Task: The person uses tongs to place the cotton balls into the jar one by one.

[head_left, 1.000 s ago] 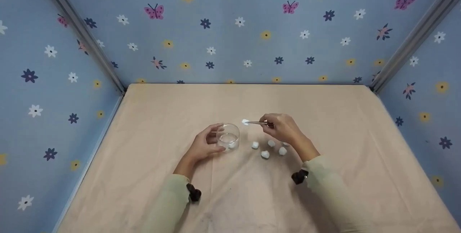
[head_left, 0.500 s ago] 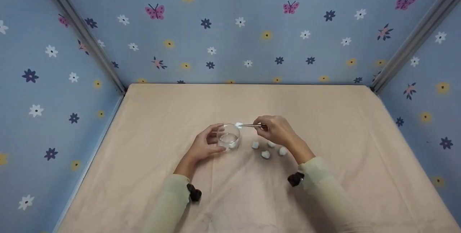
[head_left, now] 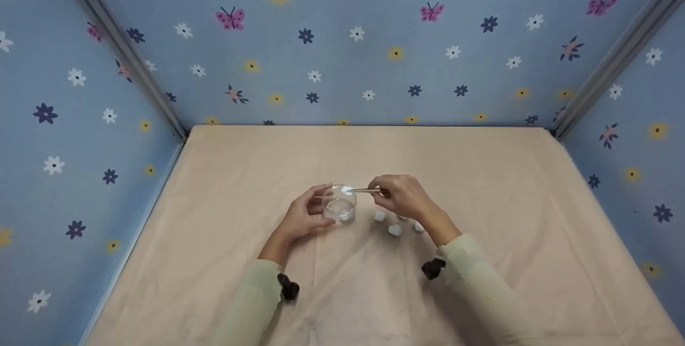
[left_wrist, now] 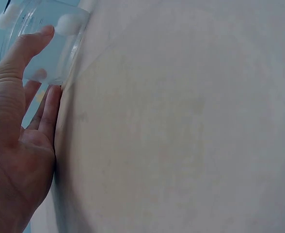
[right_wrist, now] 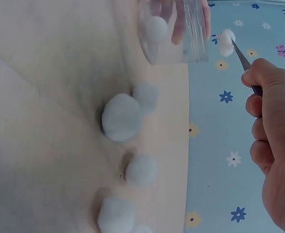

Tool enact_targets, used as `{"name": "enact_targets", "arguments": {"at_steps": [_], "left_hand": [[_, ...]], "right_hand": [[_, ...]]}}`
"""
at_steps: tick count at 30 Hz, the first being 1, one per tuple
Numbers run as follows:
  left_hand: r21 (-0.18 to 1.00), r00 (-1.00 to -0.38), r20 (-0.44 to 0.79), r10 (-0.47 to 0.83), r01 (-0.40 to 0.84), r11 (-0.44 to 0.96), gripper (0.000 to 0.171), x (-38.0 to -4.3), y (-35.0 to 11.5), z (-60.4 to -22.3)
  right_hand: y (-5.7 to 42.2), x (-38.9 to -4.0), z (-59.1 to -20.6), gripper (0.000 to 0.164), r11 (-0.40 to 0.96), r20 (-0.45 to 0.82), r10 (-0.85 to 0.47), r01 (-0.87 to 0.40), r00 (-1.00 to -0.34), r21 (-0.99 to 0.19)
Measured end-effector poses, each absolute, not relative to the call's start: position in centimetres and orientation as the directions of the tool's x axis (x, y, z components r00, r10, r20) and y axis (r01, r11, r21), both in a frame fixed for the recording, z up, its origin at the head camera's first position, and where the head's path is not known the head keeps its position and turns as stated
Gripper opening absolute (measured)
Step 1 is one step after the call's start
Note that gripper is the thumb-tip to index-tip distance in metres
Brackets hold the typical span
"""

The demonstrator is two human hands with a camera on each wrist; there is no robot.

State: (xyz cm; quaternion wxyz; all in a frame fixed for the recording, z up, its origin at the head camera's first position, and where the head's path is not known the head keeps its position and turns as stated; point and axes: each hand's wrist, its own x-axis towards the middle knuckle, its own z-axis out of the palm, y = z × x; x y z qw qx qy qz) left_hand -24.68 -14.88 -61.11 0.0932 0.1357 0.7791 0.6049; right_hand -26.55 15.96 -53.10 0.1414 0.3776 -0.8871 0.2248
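No readable text, label, brand, number or sign: none on clear jar (head_left: 339,206), surface (head_left: 257,164) or blue patterned wall (head_left: 342,57) across upper frame.

L sleeve (head_left: 247,298) & R sleeve (head_left: 484,290), 1 pr, pale grn, long, plain, matte fabric, R w/ creases nr bottom edge of head view. L cuff (head_left: 266,264) & R cuff (head_left: 455,247), same col as sleeves, edges slightly uneven, L hand (head_left: 301,215) & R hand (head_left: 404,197) bare. L cam (head_left: 289,287) & R cam (head_left: 433,269), 1 pr, blk, small, knobbly outline, each at inner side of its cuff; finer detail too small to tell.
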Motion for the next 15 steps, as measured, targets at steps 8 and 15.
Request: {"name": "enact_targets", "arguments": {"at_steps": [8, 15], "left_hand": [[0.970, -0.948, 0.002, 0.319, 0.079, 0.231, 0.090, -24.64, -14.82, -61.12], [0.968, -0.946, 0.018, 0.323, 0.097, 0.230, 0.090, -24.62, -14.75, -61.10]], "right_hand": [[15.23, -26.53, -53.10, 0.012, 0.592, 0.428, -0.614, -0.745, -0.663, -0.306], [14.91, -26.40, -53.03, 0.011, 0.600, 0.403, -0.619, -0.737, -0.675, -0.312]]}}
